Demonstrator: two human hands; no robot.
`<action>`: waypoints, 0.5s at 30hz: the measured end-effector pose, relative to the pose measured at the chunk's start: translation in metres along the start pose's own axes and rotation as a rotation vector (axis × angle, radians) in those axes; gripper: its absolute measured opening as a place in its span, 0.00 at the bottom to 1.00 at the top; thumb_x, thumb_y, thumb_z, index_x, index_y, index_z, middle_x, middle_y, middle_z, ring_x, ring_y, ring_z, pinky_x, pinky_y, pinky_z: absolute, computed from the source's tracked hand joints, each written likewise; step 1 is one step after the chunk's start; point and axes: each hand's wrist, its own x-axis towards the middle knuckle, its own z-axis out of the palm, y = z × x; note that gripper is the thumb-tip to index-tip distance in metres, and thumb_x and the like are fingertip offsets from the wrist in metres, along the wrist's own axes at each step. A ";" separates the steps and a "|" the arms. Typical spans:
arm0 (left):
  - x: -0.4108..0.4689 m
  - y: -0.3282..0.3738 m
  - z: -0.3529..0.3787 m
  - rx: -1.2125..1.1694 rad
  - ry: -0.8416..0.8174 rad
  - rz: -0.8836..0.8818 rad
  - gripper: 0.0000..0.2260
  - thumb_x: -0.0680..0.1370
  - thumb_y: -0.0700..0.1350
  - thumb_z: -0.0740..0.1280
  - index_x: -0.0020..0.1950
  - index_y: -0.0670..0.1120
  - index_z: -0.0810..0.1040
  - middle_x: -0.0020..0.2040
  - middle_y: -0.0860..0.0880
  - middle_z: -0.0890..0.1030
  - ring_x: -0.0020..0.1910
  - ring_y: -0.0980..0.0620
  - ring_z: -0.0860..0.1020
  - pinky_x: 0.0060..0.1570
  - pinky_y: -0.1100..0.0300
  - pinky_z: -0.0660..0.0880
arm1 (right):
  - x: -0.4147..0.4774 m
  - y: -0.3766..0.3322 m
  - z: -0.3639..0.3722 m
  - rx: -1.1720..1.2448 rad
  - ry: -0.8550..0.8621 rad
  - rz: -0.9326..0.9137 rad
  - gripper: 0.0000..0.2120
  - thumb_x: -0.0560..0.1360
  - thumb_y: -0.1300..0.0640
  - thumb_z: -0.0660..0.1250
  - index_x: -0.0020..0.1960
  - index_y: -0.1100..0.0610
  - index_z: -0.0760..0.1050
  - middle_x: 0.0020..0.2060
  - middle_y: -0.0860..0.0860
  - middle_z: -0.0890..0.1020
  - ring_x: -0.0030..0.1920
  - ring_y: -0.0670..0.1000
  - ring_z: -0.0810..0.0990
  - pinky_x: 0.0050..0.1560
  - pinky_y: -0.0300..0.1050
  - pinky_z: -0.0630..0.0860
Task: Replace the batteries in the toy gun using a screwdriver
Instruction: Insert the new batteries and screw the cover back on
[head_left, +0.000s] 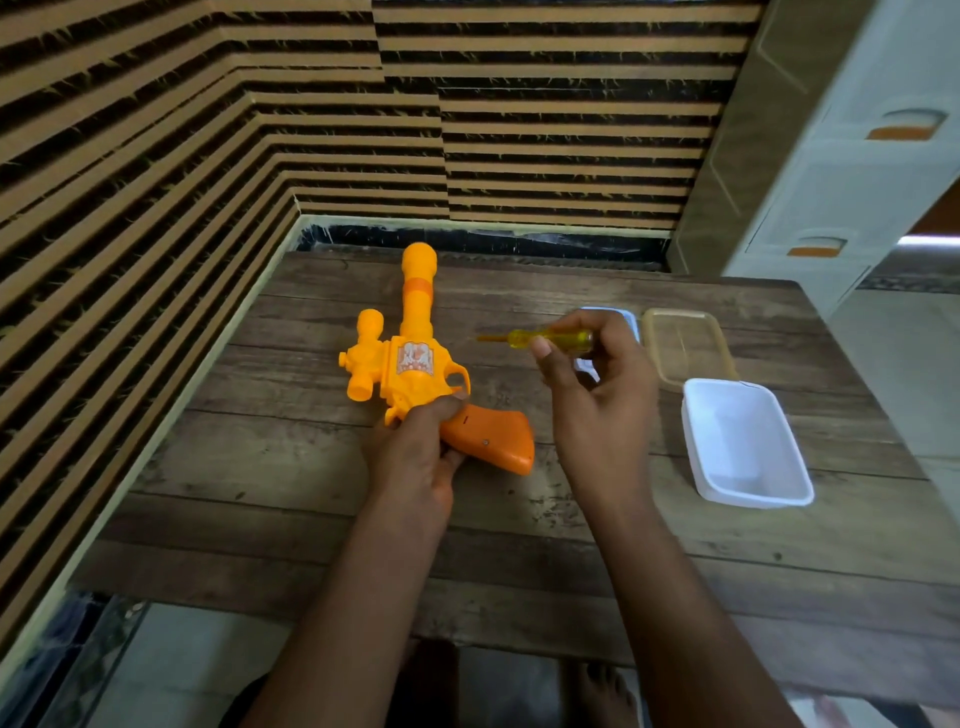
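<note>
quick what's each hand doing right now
Left hand: grips the toy gun where its body meets the orange handle.
Right hand: holds the yellow screwdriver, tip pointing left toward the gun.

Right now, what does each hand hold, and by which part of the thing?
The left hand grips the toy gun where its orange grip meets the body. The right hand pinches the screwdriver by its yellow handle.

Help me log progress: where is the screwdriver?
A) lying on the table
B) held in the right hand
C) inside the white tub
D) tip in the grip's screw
B: the right hand holds the yellow screwdriver off the table, its tip short of the toy gun that the left hand grips.
</note>
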 end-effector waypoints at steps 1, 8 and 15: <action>0.000 0.000 0.001 0.001 -0.007 0.000 0.24 0.72 0.34 0.78 0.66 0.47 0.79 0.60 0.45 0.84 0.57 0.46 0.83 0.40 0.52 0.81 | 0.000 0.001 0.000 0.028 -0.012 -0.005 0.04 0.80 0.61 0.71 0.54 0.58 0.77 0.47 0.48 0.83 0.48 0.49 0.83 0.49 0.57 0.82; 0.005 0.000 0.001 -0.003 -0.061 -0.070 0.16 0.75 0.33 0.74 0.59 0.47 0.79 0.56 0.44 0.84 0.51 0.48 0.83 0.40 0.51 0.80 | 0.009 0.013 -0.013 0.099 -0.150 -0.023 0.08 0.84 0.66 0.62 0.61 0.58 0.70 0.50 0.58 0.84 0.54 0.55 0.86 0.52 0.61 0.85; 0.012 -0.002 0.001 0.024 -0.061 -0.057 0.20 0.75 0.33 0.75 0.64 0.45 0.78 0.60 0.41 0.85 0.53 0.46 0.84 0.40 0.50 0.81 | 0.011 0.018 -0.012 0.084 -0.250 0.037 0.13 0.84 0.60 0.62 0.67 0.51 0.69 0.47 0.69 0.76 0.47 0.68 0.81 0.44 0.58 0.86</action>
